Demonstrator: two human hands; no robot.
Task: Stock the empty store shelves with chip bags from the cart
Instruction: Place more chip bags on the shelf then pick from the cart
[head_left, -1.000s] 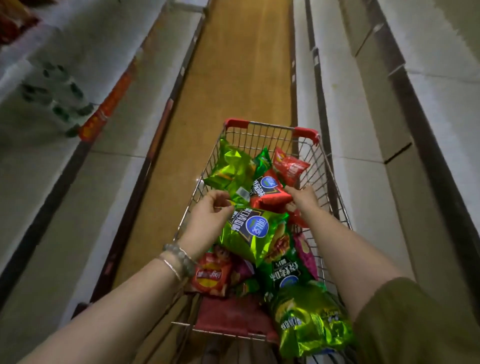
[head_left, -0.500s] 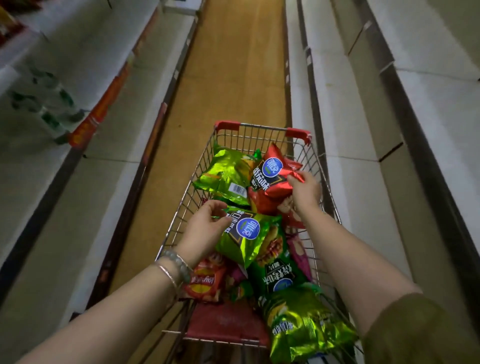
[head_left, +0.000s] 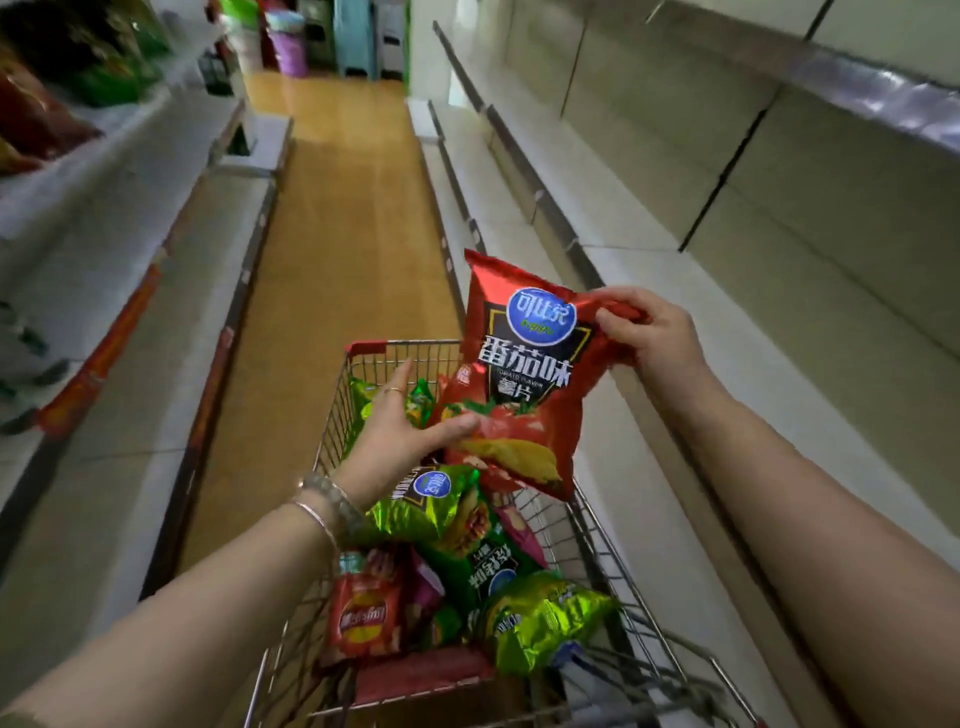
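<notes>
Head view: red chip bag (head_left: 524, 374) held up over the cart (head_left: 597, 551), beside the bare right shelves (head_left: 779, 218). The right hand (head_left: 654, 338) pinches its top corner, and the left hand (head_left: 400, 431) is loose, thumb on the bag's lower front, fingers straight. The bag hides the cart's far right corner; green bags (head_left: 431, 509) are piled below, stocked bags (head_left: 47, 88) top left are blurred, and the cart's near end is cut off.

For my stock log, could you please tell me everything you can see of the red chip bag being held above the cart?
The red chip bag is glossy, foil-like and puffed, with a round blue logo near the top, white characters on a dark panel, and pictured tomato and chips below. It hangs upright, slightly tilted, above the far end of the cart. The right hand pinches its upper right corner, crumpling it; the thumb of the left hand rests on its lower left front.
</notes>
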